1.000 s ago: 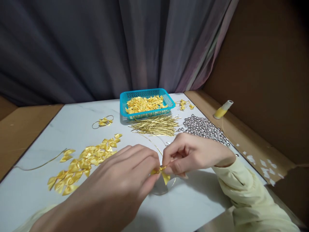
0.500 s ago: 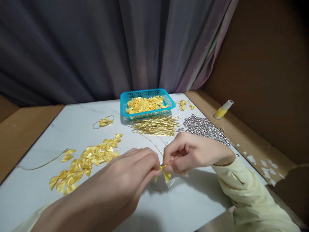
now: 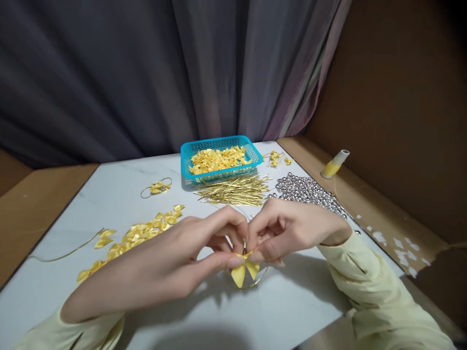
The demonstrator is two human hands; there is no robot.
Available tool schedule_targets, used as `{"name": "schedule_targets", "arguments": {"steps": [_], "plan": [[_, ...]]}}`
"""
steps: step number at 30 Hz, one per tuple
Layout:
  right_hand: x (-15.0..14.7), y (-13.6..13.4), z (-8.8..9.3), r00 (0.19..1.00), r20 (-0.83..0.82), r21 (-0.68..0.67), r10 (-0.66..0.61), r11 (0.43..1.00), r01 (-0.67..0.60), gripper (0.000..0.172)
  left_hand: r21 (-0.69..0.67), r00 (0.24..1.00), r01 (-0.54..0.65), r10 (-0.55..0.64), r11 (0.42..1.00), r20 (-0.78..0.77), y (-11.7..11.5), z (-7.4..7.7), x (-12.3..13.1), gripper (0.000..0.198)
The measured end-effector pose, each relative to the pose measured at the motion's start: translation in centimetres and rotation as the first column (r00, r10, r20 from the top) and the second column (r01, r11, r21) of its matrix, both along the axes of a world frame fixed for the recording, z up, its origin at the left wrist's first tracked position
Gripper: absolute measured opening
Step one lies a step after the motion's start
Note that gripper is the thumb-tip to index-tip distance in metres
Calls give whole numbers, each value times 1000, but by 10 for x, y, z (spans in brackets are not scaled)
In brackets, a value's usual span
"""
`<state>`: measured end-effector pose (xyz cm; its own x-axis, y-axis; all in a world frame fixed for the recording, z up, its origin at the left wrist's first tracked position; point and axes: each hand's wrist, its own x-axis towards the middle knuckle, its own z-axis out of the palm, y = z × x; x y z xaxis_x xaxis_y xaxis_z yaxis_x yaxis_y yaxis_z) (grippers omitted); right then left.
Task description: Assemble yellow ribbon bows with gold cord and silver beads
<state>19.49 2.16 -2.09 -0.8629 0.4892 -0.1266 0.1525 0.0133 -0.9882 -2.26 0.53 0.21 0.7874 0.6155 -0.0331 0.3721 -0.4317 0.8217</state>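
1. The left hand (image 3: 186,260) and right hand (image 3: 292,231) pinch a yellow bow (image 3: 238,276) in their fingers (image 3: 219,262) above the white tabletop (image 3: 262,321).
2. A thin gold loop (image 3: 260,281) curves below the bow.
3. Loose yellow bows (image 3: 136,235) lie partly hidden beyond the left hand.
4. A blue basket (image 3: 224,176) holds yellow ribbon pieces (image 3: 219,159).
5. Gold strips (image 3: 237,190) lie before it, silver beads (image 3: 306,188) to their right.

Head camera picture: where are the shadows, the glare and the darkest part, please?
In the head view, soft shadows lie on the white tabletop below the left hand and right hand; small glints, but no broad glare, show on the silver beads; the curtain is dim, and the upper right corner almost black.
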Motion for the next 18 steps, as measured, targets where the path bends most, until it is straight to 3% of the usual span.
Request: {"name": "schedule_targets", "arguments": {"steps": [4,9,14,18], "plan": [[1,1,-1,1000,-3,14,9,1000,-9,10,-278,1000,16,-19,961,-5,6,3,2,12],[0,-1,-1,999,-32,-19,13,1000,-14,10,-556,999,16,2,831,32,12,4,3,13],[-1,-2,0,1000,-30,-55,9,998,-11,10,-625,996,29,28,780,80,13,3,4,13],[0,-2,-1,999,-38,-30,-3,1000,1,13,-603,997,14,36,797,72,12,3,3,11]]}}
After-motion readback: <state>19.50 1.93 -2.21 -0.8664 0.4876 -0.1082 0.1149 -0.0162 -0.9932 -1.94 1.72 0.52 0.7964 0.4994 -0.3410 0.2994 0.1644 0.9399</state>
